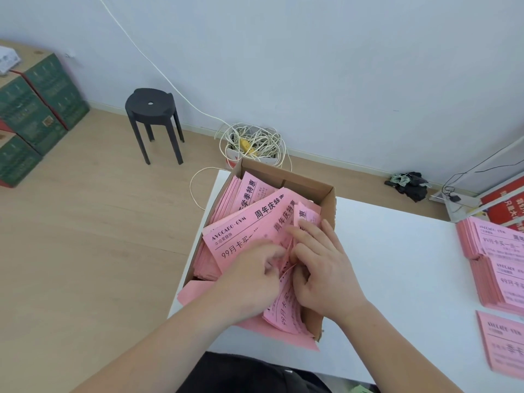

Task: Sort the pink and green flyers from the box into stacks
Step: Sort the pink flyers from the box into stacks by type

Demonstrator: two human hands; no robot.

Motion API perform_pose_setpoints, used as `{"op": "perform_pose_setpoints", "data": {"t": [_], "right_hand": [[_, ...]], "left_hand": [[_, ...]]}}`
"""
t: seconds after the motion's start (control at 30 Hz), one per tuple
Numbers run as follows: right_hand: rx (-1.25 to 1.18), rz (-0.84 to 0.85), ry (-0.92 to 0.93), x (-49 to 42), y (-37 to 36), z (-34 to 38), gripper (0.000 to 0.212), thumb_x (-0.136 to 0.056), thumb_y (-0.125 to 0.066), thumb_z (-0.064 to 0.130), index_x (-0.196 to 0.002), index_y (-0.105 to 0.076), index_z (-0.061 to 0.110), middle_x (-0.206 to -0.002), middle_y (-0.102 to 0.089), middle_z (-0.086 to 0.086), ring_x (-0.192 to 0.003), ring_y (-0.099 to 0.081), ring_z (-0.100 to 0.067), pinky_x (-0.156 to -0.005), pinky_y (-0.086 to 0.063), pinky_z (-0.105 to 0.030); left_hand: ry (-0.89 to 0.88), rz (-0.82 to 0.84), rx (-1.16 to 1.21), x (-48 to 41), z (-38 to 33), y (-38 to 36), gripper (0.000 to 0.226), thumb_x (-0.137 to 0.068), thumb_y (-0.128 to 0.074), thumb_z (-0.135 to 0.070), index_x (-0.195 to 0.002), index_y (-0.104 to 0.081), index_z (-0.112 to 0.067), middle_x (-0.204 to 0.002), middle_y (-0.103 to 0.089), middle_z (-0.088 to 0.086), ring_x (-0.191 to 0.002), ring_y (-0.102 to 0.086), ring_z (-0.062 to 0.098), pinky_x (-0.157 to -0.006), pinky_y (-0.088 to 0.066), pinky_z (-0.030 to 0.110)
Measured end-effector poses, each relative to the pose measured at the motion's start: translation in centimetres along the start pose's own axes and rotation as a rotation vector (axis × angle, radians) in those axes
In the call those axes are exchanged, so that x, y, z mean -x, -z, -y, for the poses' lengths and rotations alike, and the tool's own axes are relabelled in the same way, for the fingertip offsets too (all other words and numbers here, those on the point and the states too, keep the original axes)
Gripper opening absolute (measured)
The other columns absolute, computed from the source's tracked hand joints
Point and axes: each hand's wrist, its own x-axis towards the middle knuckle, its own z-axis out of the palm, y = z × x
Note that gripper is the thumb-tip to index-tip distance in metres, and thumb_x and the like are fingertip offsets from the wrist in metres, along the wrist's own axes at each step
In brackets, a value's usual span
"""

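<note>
1 white worktop (397, 265) fills the right half of the view, above a wooden floor (85, 222). Stacked green cartons (42, 109) stand by the wall at far left. A cardboard box (309, 184) sits at the worktop's left edge, open at the top and crammed with loose pink flyers (243, 222), some spilling over its near wall. A black stool (151, 109) stands on the floor beyond the box. At the worktop's right edge lie sorted pink stacks (499, 251), well apart from the box.

Both hands are inside the box, close together. The left hand (249, 276) has its fingers curled tight, pinching sheet edges in the middle of the pile. The right hand (323, 273) lays bent fingers over the top flyers, its thumb tucked into their edges.

A tangled white cable coil (252, 140) lies behind the box.
</note>
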Motion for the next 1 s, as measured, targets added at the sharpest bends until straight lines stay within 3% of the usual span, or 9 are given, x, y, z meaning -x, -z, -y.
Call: {"op": "perform_pose_setpoints", "data": {"t": [0.07,0.13,0.27,0.37,0.47,0.57,0.77,0.87,1.0], "right_hand": [[0.04,-0.029,-0.012,-0.1,0.0,0.2,0.017,-0.072,-0.049,0.008,-0.081,-0.062,0.013,-0.126,-0.067,-0.003,-0.13,-0.055,-0.034,-0.117,-0.031,-0.059],[0.057,-0.073,-0.041,-0.1,0.1,0.4,0.018,-0.073,-0.049,0.005,-0.082,-0.063,0.012,-0.121,-0.068,-0.005,-0.123,-0.057,-0.036,-0.115,-0.033,-0.058],[0.006,-0.102,-0.108,0.2,0.0,0.4,0.026,-0.073,-0.05,0.003,-0.094,-0.064,0.009,-0.121,-0.065,-0.003,-0.122,-0.055,-0.036,-0.114,-0.036,-0.054],[-0.001,-0.067,-0.156,0.2,0.2,0.6,0.058,-0.071,-0.047,0.003,-0.126,-0.065,0.012,-0.126,-0.061,-0.002,-0.127,-0.05,-0.035,-0.112,-0.04,-0.052],[0.021,-0.01,-0.186,0.3,0.6,0.8,0.077,-0.073,-0.039,0.011,-0.148,-0.053,0.022,-0.127,-0.055,-0.004,-0.126,-0.045,-0.034,-0.11,-0.043,-0.05],[-0.02,0.026,-0.221,0.3,0.5,0.7,0.07,-0.073,-0.036,0.02,-0.137,-0.064,0.03,-0.132,-0.05,-0.008,-0.128,-0.042,-0.036,-0.098,-0.05,-0.051],[-0.016,0.091,-0.166,0.2,0.9,0.3,0.021,-0.074,-0.059,0.017,-0.091,-0.071,0.022,-0.15,-0.046,-0.008,-0.148,-0.029,-0.037,-0.111,-0.039,-0.055],[0.187,0.269,0.029,-1.6,2.4,-1.1,0.023,-0.074,-0.049,0.018,-0.088,-0.066,0.024,-0.144,-0.055,-0.001,-0.15,-0.029,-0.038,-0.118,-0.023,-0.065],[0.319,0.398,0.11,-4.1,4.7,-2.4,0.028,-0.072,-0.067,0.009,-0.09,-0.062,0.03,-0.102,-0.064,0.016,-0.137,-0.05,-0.022,-0.12,-0.017,-0.066]], "left_hand": [[0.011,-0.174,-0.09,0.2,0.4,1.3,0.045,-0.099,-0.049,-0.007,-0.137,-0.06,-0.028,-0.15,-0.035,-0.016,-0.144,-0.029,0.004,-0.117,-0.02,0.017],[0.027,-0.265,-0.101,0.2,1.1,2.3,0.045,-0.098,-0.05,-0.006,-0.136,-0.059,-0.028,-0.15,-0.038,-0.014,-0.144,-0.031,0.007,-0.113,-0.021,0.016],[0.165,-0.151,0.18,0.9,1.0,2.9,0.041,-0.099,-0.053,-0.009,-0.131,-0.059,-0.033,-0.123,-0.06,-0.014,-0.105,-0.056,-0.005,-0.081,-0.04,0.007],[0.097,-0.073,0.237,0.8,0.9,2.0,0.049,-0.101,-0.053,-0.011,-0.144,-0.048,-0.034,-0.134,-0.055,-0.022,-0.114,-0.054,-0.005,-0.1,-0.041,0.014],[-0.053,0.048,0.104,1.6,0.3,0.6,0.061,-0.103,-0.047,-0.011,-0.151,-0.034,-0.047,-0.132,-0.05,-0.036,-0.12,-0.046,-0.018,-0.105,-0.031,0.007],[-0.1,0.176,-0.022,1.9,0.6,-0.9,0.037,-0.101,-0.044,-0.013,-0.123,-0.054,-0.04,-0.119,-0.065,-0.023,-0.124,-0.056,0.007,-0.113,-0.041,0.032],[-0.047,0.124,0.087,1.5,0.2,-0.7,0.04,-0.096,-0.058,-0.054,-0.132,-0.058,-0.038,-0.116,-0.066,-0.023,-0.111,-0.059,-0.007,-0.104,-0.045,0.025],[-0.036,0.134,-0.054,1.2,-0.1,-0.4,0.048,-0.093,-0.067,-0.034,-0.14,-0.054,-0.036,-0.121,-0.063,-0.02,-0.112,-0.06,0.001,-0.104,-0.047,0.026],[-0.048,0.058,0.023,1.4,-0.6,0.7,0.038,-0.097,-0.059,-0.012,-0.127,-0.064,-0.034,-0.116,-0.068,-0.017,-0.109,-0.063,-0.003,-0.096,-0.053,0.02]]}}
